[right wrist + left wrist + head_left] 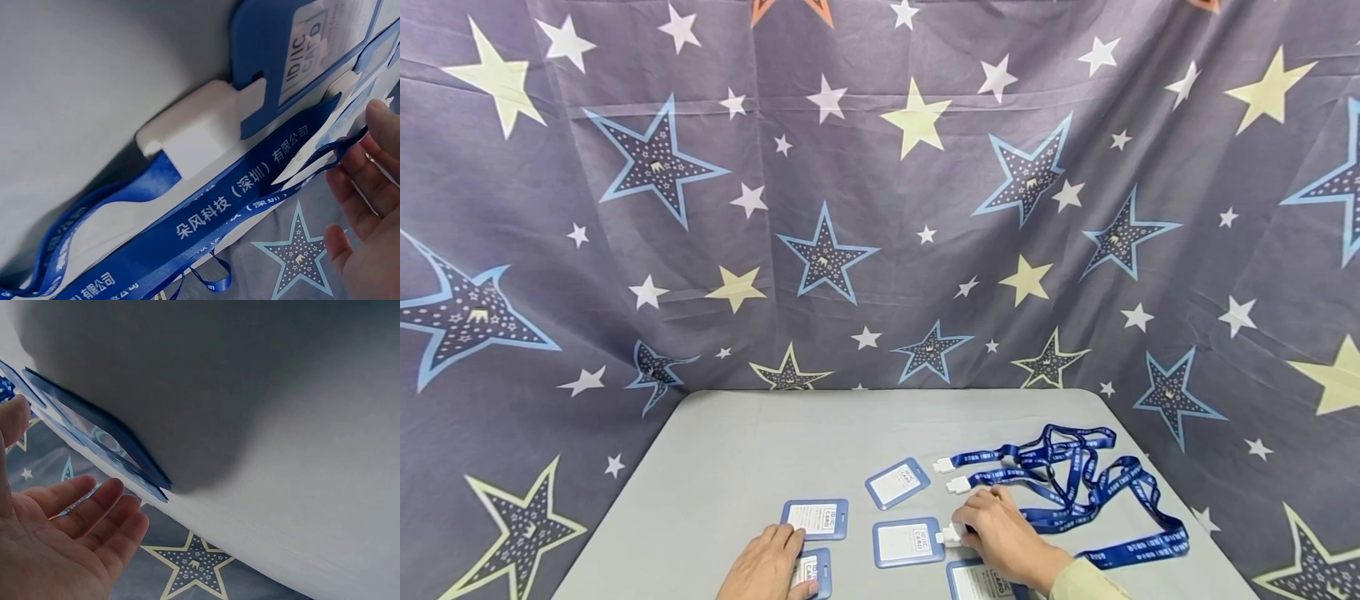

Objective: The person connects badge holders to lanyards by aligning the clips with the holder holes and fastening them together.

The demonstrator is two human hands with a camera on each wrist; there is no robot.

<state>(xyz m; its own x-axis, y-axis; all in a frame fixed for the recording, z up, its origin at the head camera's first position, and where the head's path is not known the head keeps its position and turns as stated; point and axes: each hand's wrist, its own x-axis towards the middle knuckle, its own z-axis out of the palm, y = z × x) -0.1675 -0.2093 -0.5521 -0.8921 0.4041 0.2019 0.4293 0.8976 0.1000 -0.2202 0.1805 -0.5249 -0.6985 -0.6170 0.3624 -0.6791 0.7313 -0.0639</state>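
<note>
My right hand (1007, 533) pinches a white lanyard clip (952, 534) at the slot end of a blue ID card holder (906, 542). Below that hand lies another card holder (981, 581), partly covered by the wrist. The right wrist view shows a white clip (187, 119) hooked at the slot of a near card holder (259, 62), with blue strap trailing from it. My left hand (763, 562) lies with relaxed fingers beside two card holders, the upper one (815, 518) and the lower one (814, 570), its thumb overlapping the lower. It grips nothing.
Another card holder (897, 483) lies tilted further back. Two loose white clips, the far one (942, 465) and the nearer one (958, 485), point toward it. Tangled blue lanyards (1075, 475) spread over the right side of the grey table (760, 433). A star-patterned curtain (865, 317) surrounds it.
</note>
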